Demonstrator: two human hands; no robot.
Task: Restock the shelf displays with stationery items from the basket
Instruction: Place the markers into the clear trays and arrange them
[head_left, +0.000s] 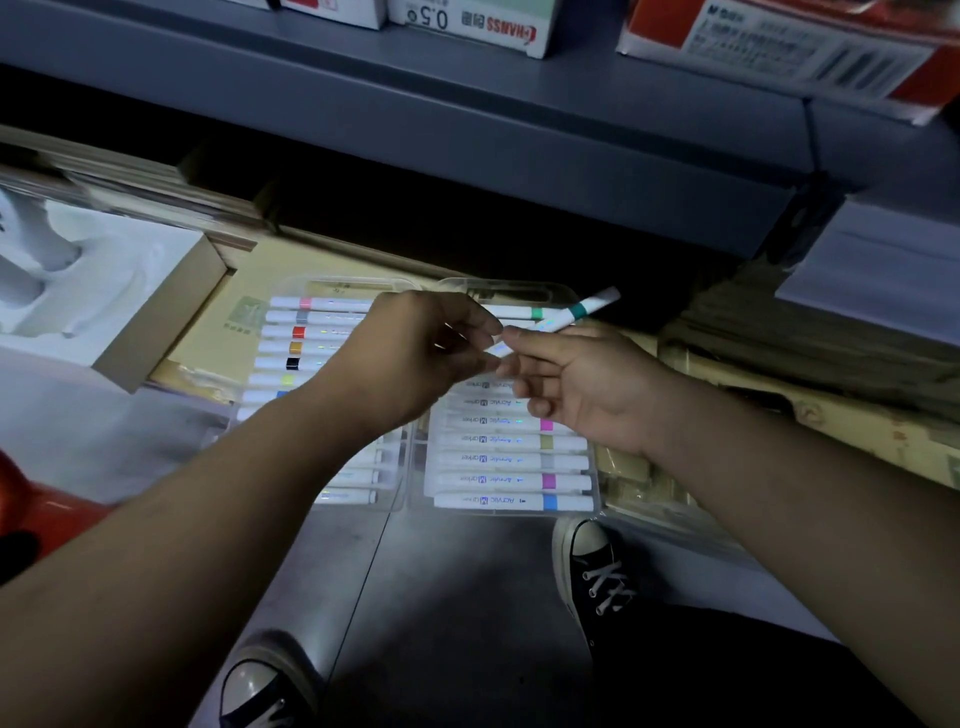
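Left hand (415, 358), right hand (587, 387): marker (563, 316) between grips.

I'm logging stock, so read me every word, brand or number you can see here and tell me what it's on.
"0.5": white box on the upper shelf, upside down.
"CHANSS": same box, upside down.
"Acrylic Marker": markers in the right clear tray.
Too blurred to read: print on the red-and-white box, the beige card label and the teal-banded marker.
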